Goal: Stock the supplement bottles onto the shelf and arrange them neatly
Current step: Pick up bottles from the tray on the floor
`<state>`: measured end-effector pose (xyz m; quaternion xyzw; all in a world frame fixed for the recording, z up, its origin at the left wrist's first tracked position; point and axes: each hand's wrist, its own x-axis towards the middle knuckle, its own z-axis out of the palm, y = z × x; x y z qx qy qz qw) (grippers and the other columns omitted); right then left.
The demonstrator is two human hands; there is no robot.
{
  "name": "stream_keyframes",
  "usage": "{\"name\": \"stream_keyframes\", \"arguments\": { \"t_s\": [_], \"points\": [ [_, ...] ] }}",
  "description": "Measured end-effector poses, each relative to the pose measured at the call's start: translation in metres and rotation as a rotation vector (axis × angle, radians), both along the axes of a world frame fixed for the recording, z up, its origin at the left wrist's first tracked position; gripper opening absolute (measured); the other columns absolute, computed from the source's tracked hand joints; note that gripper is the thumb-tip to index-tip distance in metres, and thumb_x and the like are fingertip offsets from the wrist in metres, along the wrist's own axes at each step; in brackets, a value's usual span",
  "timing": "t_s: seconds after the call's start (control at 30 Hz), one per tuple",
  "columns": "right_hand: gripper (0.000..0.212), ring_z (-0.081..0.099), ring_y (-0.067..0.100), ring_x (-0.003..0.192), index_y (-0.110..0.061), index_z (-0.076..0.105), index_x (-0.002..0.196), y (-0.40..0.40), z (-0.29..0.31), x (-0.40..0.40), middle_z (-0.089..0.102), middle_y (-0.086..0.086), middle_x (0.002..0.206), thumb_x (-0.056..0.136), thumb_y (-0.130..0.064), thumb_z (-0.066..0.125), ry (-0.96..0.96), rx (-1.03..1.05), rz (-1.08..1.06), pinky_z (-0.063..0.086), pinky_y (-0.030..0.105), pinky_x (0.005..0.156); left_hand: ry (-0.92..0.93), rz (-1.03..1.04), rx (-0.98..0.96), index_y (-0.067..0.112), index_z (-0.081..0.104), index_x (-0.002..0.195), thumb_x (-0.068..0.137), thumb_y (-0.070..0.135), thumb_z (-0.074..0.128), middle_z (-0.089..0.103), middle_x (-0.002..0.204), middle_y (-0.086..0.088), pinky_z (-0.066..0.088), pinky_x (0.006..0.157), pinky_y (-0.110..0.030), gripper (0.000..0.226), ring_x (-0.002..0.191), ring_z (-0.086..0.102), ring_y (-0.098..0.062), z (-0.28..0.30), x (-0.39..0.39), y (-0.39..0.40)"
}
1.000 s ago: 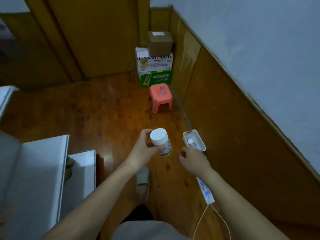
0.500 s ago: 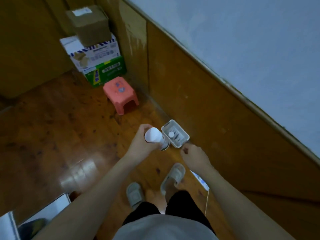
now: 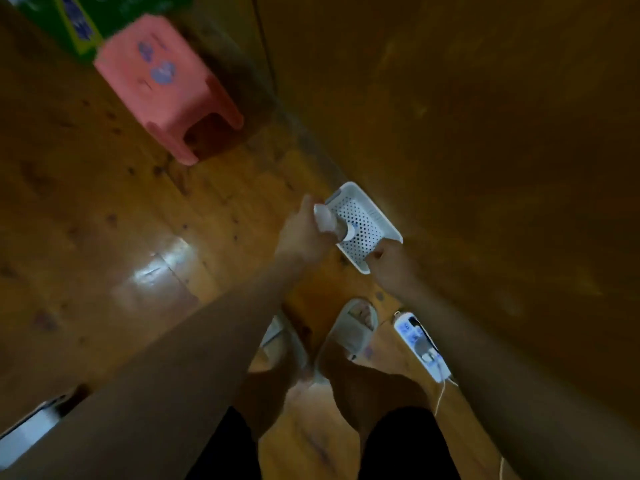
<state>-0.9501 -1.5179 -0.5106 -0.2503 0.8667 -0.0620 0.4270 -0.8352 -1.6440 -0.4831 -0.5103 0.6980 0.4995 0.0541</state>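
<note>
At the bottom of my view, on the wooden floor (image 3: 104,237), I see two feet in pale slippers (image 3: 353,329), and just right of them a white power strip (image 3: 420,348) lying by the wall, its thin cable running toward the lower edge. A white edge of some furniture shows at the lower left corner; I cannot tell what it is.

Further out, both forearms reach forward. My left hand (image 3: 304,237) has its grip curled round a white-capped supplement bottle (image 3: 327,221), holding it tilted on its side over the near-left rim of a white perforated basket (image 3: 363,216). The basket sits on the floor right against the wood-panelled wall (image 3: 485,133). Something small, round and white lies inside the basket, partly hidden by the bottle; motion blur keeps me from saying more. My right hand (image 3: 388,263) is at the basket's near end, fingers bent on the rim there; I cannot tell whether that grip truly pinches it.

Farther along the floor stands a pink plastic stool (image 3: 166,84), near the wall. Beyond it, at the top left corner, a green printed box (image 3: 79,26) is partly in view.
</note>
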Motion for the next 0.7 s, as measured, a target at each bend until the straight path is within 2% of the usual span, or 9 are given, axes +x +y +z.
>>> {"name": "stream_keyframes", "arguments": {
  "t_s": [0.07,0.17,0.27,0.33,0.43,0.53,0.6,0.7],
  "points": [
    [0.03,0.062,0.033,0.085,-0.021,0.04,0.067,-0.015,-0.063,-0.011,0.053,0.004,0.075,0.092,-0.024,0.055,0.018,0.013,0.051,0.05,0.039,0.072,-0.029,-0.057,-0.03,0.012,0.043,0.134,0.088,0.021,0.07,0.049,0.131,-0.012,0.048,0.084,-0.04,0.054,0.114,0.053,-0.028,-0.072,-0.024,-0.011],
    [0.028,0.06,0.029,0.087,-0.021,0.042,0.072,-0.038,-0.153,-0.032,0.052,0.001,0.078,0.097,-0.027,0.052,0.073,0.034,0.136,0.038,0.031,0.068,-0.1,-0.176,-0.097,0.017,0.042,0.137,0.086,0.012,0.071,0.041,0.137,-0.012,0.052,0.092,-0.045,0.059,0.117,0.054,-0.037,-0.17,-0.051,-0.029],
    [0.014,0.061,0.032,0.095,-0.017,0.051,0.089,-0.055,-0.215,-0.052,0.061,0.01,0.095,0.099,-0.028,0.048,0.105,0.036,0.181,0.039,0.031,0.07,-0.143,-0.3,-0.171,0.021,0.04,0.14,0.087,0.009,0.069,0.045,0.135,-0.013,0.049,0.082,-0.039,0.061,0.114,0.056,-0.039,-0.243,-0.069,-0.041],
    [0.013,0.06,0.036,0.098,-0.015,0.05,0.091,-0.062,-0.244,-0.062,0.063,0.015,0.102,0.099,-0.026,0.049,0.114,0.026,0.215,0.041,0.033,0.071,-0.174,-0.392,-0.195,0.023,0.037,0.144,0.089,0.01,0.067,0.045,0.137,-0.014,0.048,0.08,-0.04,0.064,0.115,0.056,-0.039,-0.278,-0.075,-0.044],
    [0.015,0.058,0.034,0.092,-0.013,0.052,0.092,-0.065,-0.274,-0.071,0.063,0.016,0.1,0.1,-0.026,0.049,0.109,0.015,0.235,0.041,0.034,0.071,-0.218,-0.517,-0.227,0.02,0.038,0.144,0.092,0.017,0.065,0.045,0.14,-0.015,0.05,0.088,-0.046,0.059,0.118,0.056,-0.041,-0.311,-0.081,-0.039],
    [0.017,0.055,0.03,0.086,-0.013,0.053,0.092,-0.061,-0.292,-0.071,0.052,0.005,0.082,0.1,-0.027,0.049,0.081,0.028,0.227,0.041,0.033,0.071,-0.276,-0.586,-0.254,0.02,0.039,0.146,0.095,0.025,0.062,0.043,0.146,-0.014,0.05,0.092,-0.047,0.056,0.123,0.054,-0.038,-0.331,-0.081,-0.03],
    [0.017,0.051,0.028,0.081,-0.015,0.048,0.086,-0.056,-0.297,-0.07,0.043,0.001,0.073,0.098,-0.026,0.049,0.061,0.041,0.216,0.038,0.032,0.069,-0.302,-0.588,-0.261,0.022,0.036,0.149,0.096,0.03,0.061,0.041,0.148,-0.012,0.051,0.093,-0.048,0.059,0.127,0.052,-0.036,-0.335,-0.08,-0.027],
    [0.02,0.052,0.027,0.079,-0.018,0.044,0.08,-0.05,-0.28,-0.069,0.044,0.0,0.072,0.097,-0.027,0.05,0.046,0.035,0.22,0.037,0.032,0.067,-0.322,-0.615,-0.257,0.023,0.031,0.152,0.097,0.028,0.059,0.034,0.154,-0.01,0.051,0.095,-0.048,0.062,0.132,0.047,-0.035,-0.318,-0.077,-0.026]
  ]
}}
